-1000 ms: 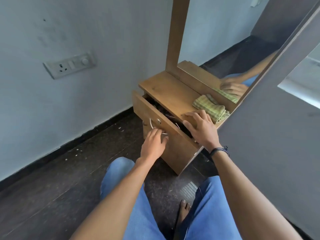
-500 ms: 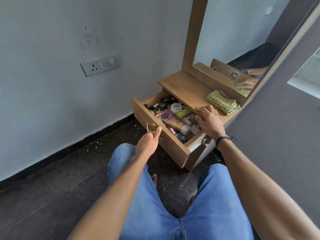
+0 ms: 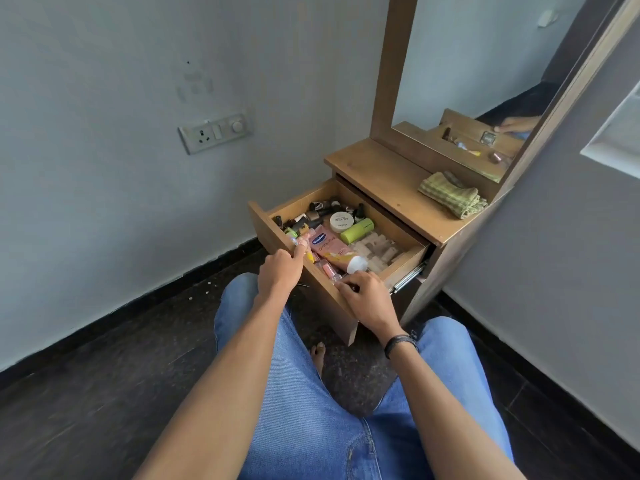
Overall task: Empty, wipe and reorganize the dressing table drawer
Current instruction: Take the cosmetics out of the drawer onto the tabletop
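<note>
The wooden drawer (image 3: 266,230) of the low dressing table (image 3: 384,174) stands pulled far out. It is crowded with cosmetics: a pink tube (image 3: 329,249), a white round jar (image 3: 341,221), a lime-green bottle (image 3: 356,230), several dark nail-polish bottles (image 3: 318,213) and clear packets (image 3: 375,247). My left hand (image 3: 280,273) grips the top edge of the drawer front, fingers curled over into the drawer. My right hand (image 3: 363,296) rests on the same front edge further right, fingertips touching small items just inside. A folded green checked cloth (image 3: 450,197) lies on the table top.
A mirror (image 3: 467,81) rises behind the table top. A grey wall (image 3: 554,254) stands close on the right, a wall with a switch socket (image 3: 214,133) on the left. My legs in blue jeans (image 3: 311,410) are on the dark floor (image 3: 86,393).
The drawer went from nearly closed to pulled far out. My left hand moved from the handle to the drawer's top edge. My right hand left the table top for the drawer front.
</note>
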The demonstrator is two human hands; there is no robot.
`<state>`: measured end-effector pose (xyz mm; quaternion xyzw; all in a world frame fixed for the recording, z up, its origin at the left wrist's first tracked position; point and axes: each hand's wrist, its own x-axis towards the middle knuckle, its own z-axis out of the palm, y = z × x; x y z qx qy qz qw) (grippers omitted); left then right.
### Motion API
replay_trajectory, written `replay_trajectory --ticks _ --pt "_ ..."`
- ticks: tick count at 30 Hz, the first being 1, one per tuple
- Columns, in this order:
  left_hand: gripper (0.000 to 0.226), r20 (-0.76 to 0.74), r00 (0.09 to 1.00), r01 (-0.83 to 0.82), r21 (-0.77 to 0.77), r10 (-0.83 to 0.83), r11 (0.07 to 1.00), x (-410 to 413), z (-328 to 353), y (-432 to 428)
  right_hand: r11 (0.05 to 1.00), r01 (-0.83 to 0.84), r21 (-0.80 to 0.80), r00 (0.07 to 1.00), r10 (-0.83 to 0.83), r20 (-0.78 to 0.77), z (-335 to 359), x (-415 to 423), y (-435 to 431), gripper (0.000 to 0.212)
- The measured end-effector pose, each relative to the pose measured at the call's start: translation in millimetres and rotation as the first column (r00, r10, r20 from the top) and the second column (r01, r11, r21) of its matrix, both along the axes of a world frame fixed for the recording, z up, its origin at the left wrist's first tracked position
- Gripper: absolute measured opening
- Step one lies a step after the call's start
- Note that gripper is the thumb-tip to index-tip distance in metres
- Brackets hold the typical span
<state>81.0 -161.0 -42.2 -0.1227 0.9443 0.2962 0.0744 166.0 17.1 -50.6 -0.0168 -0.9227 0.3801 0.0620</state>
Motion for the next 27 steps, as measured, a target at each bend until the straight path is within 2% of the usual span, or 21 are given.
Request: replay_trajectory --ticks 2,4,8,10,16,27 --pt "0.067 -0.131 0.988 -0.090 -0.026 0.085 0.996 0 -2 -4 1.000 -0.007 -0.002 1.000 0.007 0.003 -1 3 -3 0.023" --pt "0.052 -0.255 0.962 -0.114 -0.056 0.096 0.992 1 1 -5 1.000 -0.008 -0.005 1.000 0.008 0.002 0 3 -2 0.023" --pt "0.023 -0.409 0.912 -0.006 -0.011 0.001 1.000 3 5 1 0.999 -0.029 0.029 0.999 0.028 0.019 1 3 -2 0.025" --pt "0.015 -0.454 0.888 0.066 -0.033 -0.074 0.997 6 3 6 0.999 -0.034 0.033 0.999 0.033 0.028 2 3 -3 0.026" --pt "0.025 -0.491 0.854 0.137 -0.114 -0.176 0.984 2 -11 16 1.000 -0.028 -0.008 0.999 0.029 0.035 8 8 -5 0.026" --pt "0.023 -0.516 0.839 0.165 -0.056 -0.170 0.985 1 -14 23 0.997 -0.068 0.023 0.995 0.066 0.079 12 7 -4 0.025"
